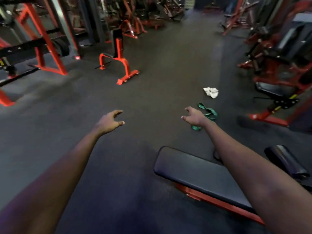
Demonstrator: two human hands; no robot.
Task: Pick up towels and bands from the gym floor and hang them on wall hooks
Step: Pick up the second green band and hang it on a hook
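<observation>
Dark rubber gym floor [152, 78], seen from head height, with red-framed equipment along both sides. Both bare arms reach forward over the floor.

Left hand [110, 121]: fingers loosely curled, holding nothing, above bare floor. Right hand [194, 116]: fingers spread and slightly bent, also holding nothing.

A green band [210, 113] lies in loose loops on the floor. In this view the right hand and wrist cover its middle, so one loop shows beyond the wrist and one end below it. Whether the hand touches the band cannot be told.

A crumpled white towel [211, 92] lies on the floor just beyond the band, apart from it and from both hands.

At lower right, a black padded bench [199, 176] on a red base passes under the right forearm, with a black roller pad [285, 161] beside it. A low red stand [124, 65] sits at centre left, a red rack [43, 39] at far left and a black-and-red machine [278, 53] at right. The background is blurred.
</observation>
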